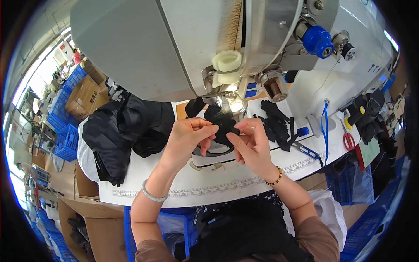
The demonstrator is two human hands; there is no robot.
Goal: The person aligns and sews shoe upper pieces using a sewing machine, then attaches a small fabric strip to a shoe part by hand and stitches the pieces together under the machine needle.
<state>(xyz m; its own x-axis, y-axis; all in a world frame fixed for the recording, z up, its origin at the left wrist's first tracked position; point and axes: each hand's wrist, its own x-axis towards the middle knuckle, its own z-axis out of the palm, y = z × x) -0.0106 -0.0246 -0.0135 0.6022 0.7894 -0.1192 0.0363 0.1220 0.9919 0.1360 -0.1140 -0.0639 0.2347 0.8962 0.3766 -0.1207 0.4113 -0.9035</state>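
Both my hands hold a small piece of black fabric (224, 133) just in front of the lit needle area of a white sewing machine (131, 48). My left hand (190, 139) pinches its left side between thumb and fingertips. On the opposite side, the thumb and forefinger of my right hand (251, 144) close on the fabric's edge. Part of the piece reaches back under the machine head, where its far end is hidden. Its lower edge hangs in a dark curve between my hands, above the white table (174, 181).
A heap of black fabric (131, 126) lies left on the table. Black scraps (277, 126), blue thread snips (307, 150) and red-handled scissors (348, 141) lie right. A measuring tape strip (218, 187) runs along the front edge. Blue crates (67, 142) and cardboard boxes (83, 98) stand left.
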